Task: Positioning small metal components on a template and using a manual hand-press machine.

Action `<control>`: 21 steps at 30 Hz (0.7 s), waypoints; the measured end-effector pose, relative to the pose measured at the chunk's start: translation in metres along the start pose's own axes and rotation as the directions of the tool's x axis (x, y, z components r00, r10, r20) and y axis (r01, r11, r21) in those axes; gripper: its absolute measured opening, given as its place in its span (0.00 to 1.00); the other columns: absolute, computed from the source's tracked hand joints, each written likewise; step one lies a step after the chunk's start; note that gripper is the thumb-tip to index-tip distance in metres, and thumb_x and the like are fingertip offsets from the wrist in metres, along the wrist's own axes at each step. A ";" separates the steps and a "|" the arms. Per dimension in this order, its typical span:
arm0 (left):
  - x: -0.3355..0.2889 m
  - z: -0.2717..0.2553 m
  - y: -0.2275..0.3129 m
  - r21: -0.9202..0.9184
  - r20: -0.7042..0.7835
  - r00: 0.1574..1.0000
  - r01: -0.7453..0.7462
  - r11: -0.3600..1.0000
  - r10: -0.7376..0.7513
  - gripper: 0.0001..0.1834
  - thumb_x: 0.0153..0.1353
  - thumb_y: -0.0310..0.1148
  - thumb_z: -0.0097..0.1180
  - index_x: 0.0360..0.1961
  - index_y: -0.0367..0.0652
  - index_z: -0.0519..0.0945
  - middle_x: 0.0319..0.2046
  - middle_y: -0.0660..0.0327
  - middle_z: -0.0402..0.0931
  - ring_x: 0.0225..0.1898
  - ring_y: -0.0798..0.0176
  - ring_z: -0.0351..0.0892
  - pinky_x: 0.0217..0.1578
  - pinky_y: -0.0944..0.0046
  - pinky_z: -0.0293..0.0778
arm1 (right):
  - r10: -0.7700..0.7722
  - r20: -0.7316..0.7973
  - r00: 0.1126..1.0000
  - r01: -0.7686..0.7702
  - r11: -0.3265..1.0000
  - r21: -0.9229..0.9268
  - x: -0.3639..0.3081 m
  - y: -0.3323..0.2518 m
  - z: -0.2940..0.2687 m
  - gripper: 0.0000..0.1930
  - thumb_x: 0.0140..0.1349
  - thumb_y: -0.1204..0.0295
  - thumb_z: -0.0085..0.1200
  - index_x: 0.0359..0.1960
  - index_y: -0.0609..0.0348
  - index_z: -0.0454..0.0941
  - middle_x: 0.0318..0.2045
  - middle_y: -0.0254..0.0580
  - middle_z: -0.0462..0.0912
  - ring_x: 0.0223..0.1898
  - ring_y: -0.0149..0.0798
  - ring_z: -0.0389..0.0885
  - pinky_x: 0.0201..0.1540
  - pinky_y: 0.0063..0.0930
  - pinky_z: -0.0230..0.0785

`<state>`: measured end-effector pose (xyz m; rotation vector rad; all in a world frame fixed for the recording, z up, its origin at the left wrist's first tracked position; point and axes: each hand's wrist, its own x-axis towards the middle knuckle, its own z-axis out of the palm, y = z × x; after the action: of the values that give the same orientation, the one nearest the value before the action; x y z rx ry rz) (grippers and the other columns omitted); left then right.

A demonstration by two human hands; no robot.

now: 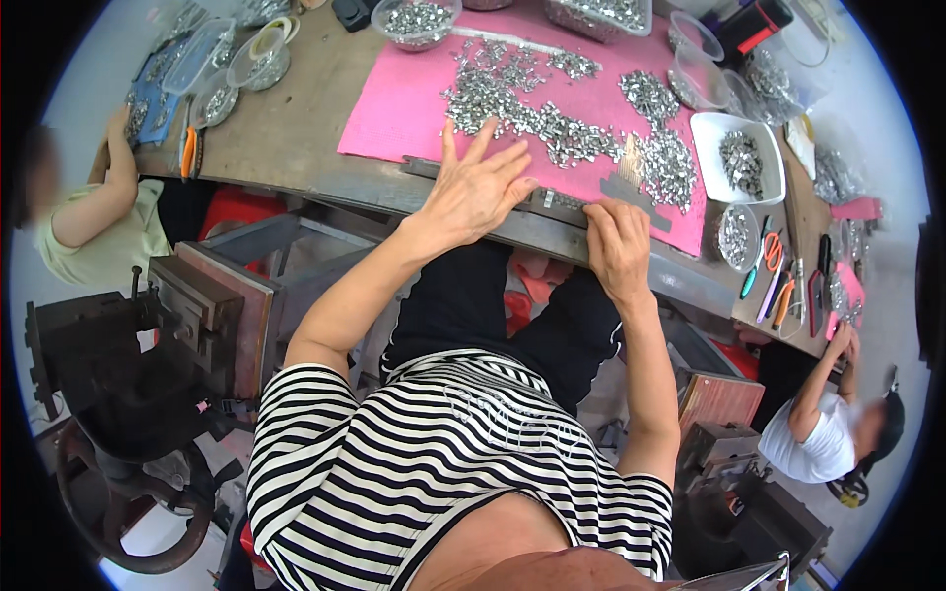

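Observation:
Fingers spread, my left hand [478,192] reaches over the front edge of a pink mat [394,103]. Its fingertips are close to a heap of small silvery metal pieces [483,103], and its thumb points toward a narrow dark metal strip [564,200] along the table edge. One bright small piece [549,198] sits on that strip. My right hand [621,241] has its fingers bent and pressed together at the strip's right end; the fingertips partly hide what lies under them. Just beyond it, a flat grey plate [631,197] rests on the mat.
A white tray [774,163] and clear tubs [734,241] of metal parts stand to the right, near orange-handled scissors [772,253] and pliers [784,300]. More tubs [419,30] line the back. Orange pliers [188,151] lie left. Co-workers sit at both sides.

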<state>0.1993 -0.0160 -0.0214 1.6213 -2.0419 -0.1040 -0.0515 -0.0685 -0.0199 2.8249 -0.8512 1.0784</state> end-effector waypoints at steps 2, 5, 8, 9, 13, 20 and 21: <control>0.000 -0.009 -0.002 -0.067 -0.009 1.000 0.012 0.998 -0.013 0.23 0.75 0.48 0.46 0.55 0.43 0.83 0.60 0.60 0.80 0.74 0.44 0.58 0.71 0.25 0.30 | 0.010 -0.008 1.000 -0.010 1.000 -0.002 0.006 0.000 0.000 0.15 0.53 0.83 0.61 0.44 0.59 0.79 0.40 0.42 0.79 0.44 0.46 0.79 0.48 0.40 0.68; 0.005 -0.015 -0.013 -0.139 -0.162 0.986 0.021 0.990 -0.044 0.11 0.66 0.40 0.60 0.43 0.49 0.88 0.45 0.63 0.86 0.61 0.51 0.74 0.67 0.27 0.46 | -0.002 -0.036 0.999 0.002 1.000 -0.016 0.024 -0.002 0.007 0.14 0.53 0.82 0.61 0.43 0.58 0.79 0.39 0.41 0.79 0.43 0.45 0.78 0.48 0.39 0.67; 0.014 -0.020 -0.022 -0.137 -0.195 0.971 0.110 0.984 -0.136 0.06 0.62 0.37 0.63 0.36 0.49 0.86 0.32 0.65 0.83 0.43 0.59 0.78 0.58 0.41 0.57 | 0.009 -0.011 1.000 -0.008 0.999 0.053 0.049 -0.005 0.026 0.09 0.56 0.79 0.61 0.39 0.57 0.80 0.36 0.40 0.77 0.41 0.44 0.75 0.45 0.39 0.65; 0.017 -0.022 -0.024 -0.126 -0.158 0.966 0.188 0.974 -0.207 0.05 0.61 0.36 0.64 0.34 0.49 0.85 0.29 0.65 0.81 0.39 0.59 0.77 0.55 0.45 0.58 | 0.034 0.018 0.999 -0.035 0.995 0.090 0.056 -0.007 0.033 0.08 0.57 0.78 0.60 0.39 0.57 0.80 0.36 0.41 0.77 0.41 0.45 0.76 0.46 0.39 0.66; 0.023 -0.014 -0.026 -0.125 -0.129 0.981 0.126 0.984 -0.143 0.03 0.59 0.34 0.64 0.33 0.49 0.84 0.29 0.65 0.80 0.37 0.58 0.77 0.54 0.46 0.58 | 0.092 0.094 0.991 -0.105 0.984 0.146 0.077 -0.013 0.054 0.05 0.60 0.76 0.60 0.37 0.57 0.82 0.34 0.42 0.78 0.39 0.47 0.77 0.44 0.39 0.66; 0.024 -0.002 -0.024 -0.039 -0.150 0.982 0.110 0.993 -0.114 0.03 0.56 0.32 0.64 0.32 0.49 0.85 0.30 0.65 0.79 0.40 0.57 0.76 0.54 0.46 0.58 | 0.100 0.141 0.985 -0.121 0.981 0.152 0.083 -0.008 0.077 0.03 0.58 0.76 0.60 0.34 0.58 0.82 0.32 0.42 0.77 0.39 0.48 0.77 0.44 0.42 0.65; 0.024 -0.001 -0.023 -0.042 -0.147 0.983 0.108 0.993 -0.113 0.03 0.56 0.32 0.64 0.32 0.49 0.85 0.30 0.65 0.79 0.40 0.57 0.76 0.54 0.46 0.58 | 0.101 0.152 0.983 -0.123 0.982 0.146 0.083 -0.008 0.077 0.03 0.58 0.76 0.60 0.34 0.58 0.81 0.31 0.42 0.77 0.40 0.47 0.77 0.44 0.42 0.65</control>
<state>0.2173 -0.0442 -0.0206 1.6689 -1.8289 -0.0541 0.0510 -0.1159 -0.0258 3.0490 -0.9904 1.0028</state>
